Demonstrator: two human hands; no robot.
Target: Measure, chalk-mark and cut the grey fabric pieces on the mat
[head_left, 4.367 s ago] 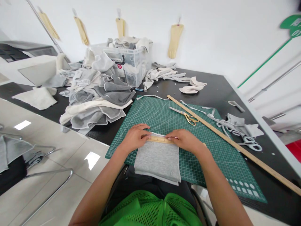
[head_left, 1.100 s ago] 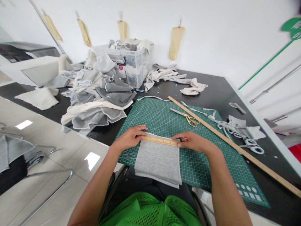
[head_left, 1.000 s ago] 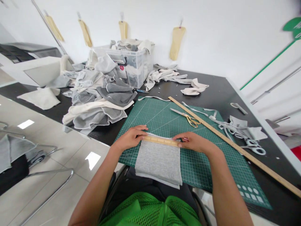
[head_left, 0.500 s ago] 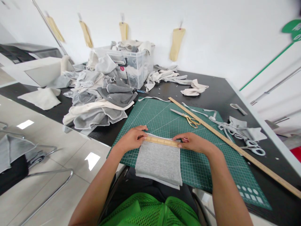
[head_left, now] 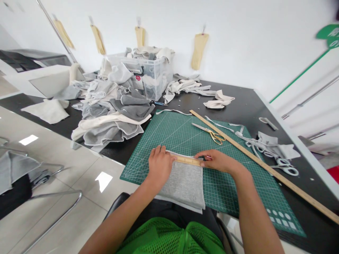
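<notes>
A folded piece of grey fabric [head_left: 185, 183] lies at the near edge of the green cutting mat [head_left: 169, 130], its lower end hanging past the edge. Across its upper edge rests a short wooden ruler [head_left: 186, 160]. My left hand [head_left: 160, 163] covers the ruler's left end, palm down, fingers pressing over it and thumb along it. My right hand [head_left: 215, 160] pinches the ruler's right end at the fabric's corner. A slim dark, pen-like thing [head_left: 208, 157] with a reddish part sits between its fingers. Beyond the hands lie gold-handled scissors [head_left: 212, 134].
A long wooden ruler [head_left: 251, 155] runs diagonally over the mat. White-handled scissors [head_left: 287, 166] lie among fabric scraps at right. A heap of grey and cream cloth [head_left: 113, 113] stands at left, by a clear plastic bin [head_left: 156, 76]. A blue cutter [head_left: 160, 103] lies near it.
My left hand has turned from pinching the short ruler's left end to lying over it and the fabric, palm down. My right hand, ruler and fabric stay in place.
</notes>
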